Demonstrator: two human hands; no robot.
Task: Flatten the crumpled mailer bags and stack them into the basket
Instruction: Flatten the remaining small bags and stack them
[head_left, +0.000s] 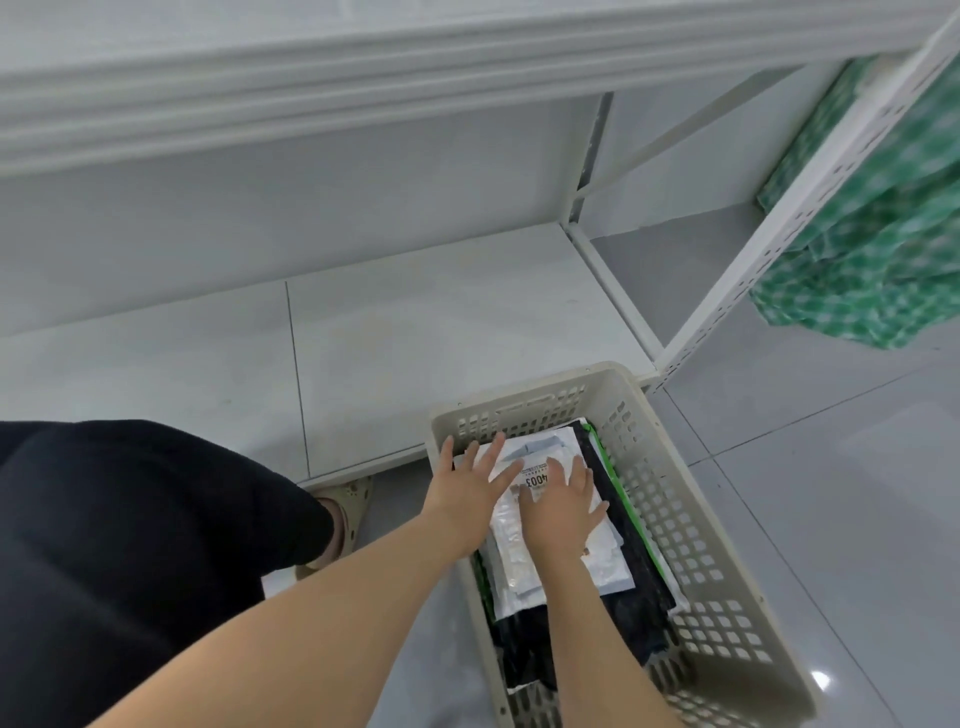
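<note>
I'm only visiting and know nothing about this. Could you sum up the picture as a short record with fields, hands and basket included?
Place: tiled floor beside a white shelf rack
Container: beige perforated basket on the floor
Top of stack: white mailer bag with a printed label
Underneath: black mailer bags; a green edge along the right
Hands: left hand and right hand side by side, fingers spread, pressing flat on the white mailer bag
Nearby: green checked cloth at right; beige shoe at left

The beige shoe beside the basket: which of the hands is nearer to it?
Left. The left hand lies flat on the white bag by the basket wall facing the shoe; the right hand presses the same bag farther across.
</note>
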